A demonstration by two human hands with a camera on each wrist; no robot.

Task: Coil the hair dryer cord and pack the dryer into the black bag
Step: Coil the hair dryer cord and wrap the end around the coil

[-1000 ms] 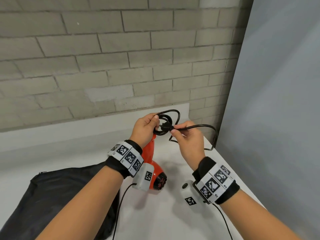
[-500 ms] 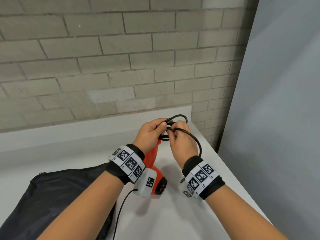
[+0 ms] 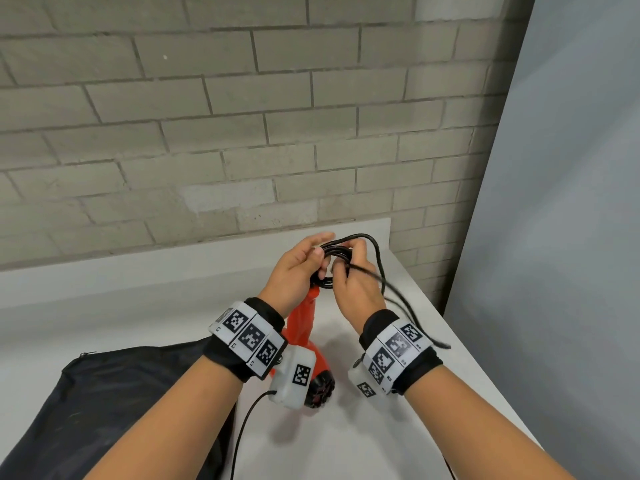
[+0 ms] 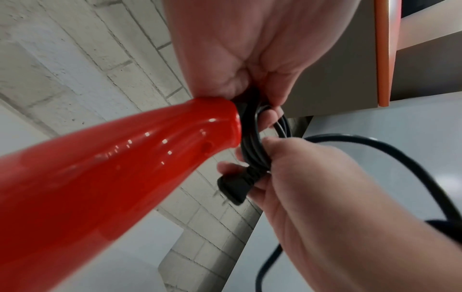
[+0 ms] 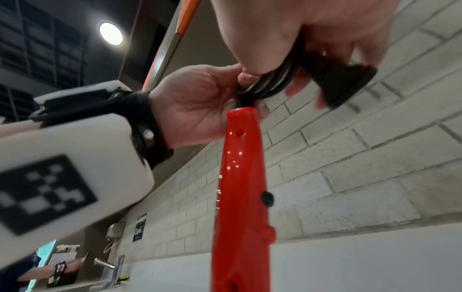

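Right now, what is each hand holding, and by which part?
The left hand grips the coiled cord bundle just above the red dryer handle's end. The right hand pinches the cord's plug end against the coil.

The hair dryer [image 4: 120, 158] has a red plastic body, very glossy and smooth, with small bright reflections along the handle. Its cord [image 3: 337, 252] looks like matt black rubber, and the plug [image 4: 235, 186] is matt black plastic with a ribbed neck. The black bag [image 3: 114, 393] is soft cloth, dull and wrinkled. The table [image 3: 138, 306] is smooth matt white. The brick wall [image 3: 242, 116] looks rough and grey.
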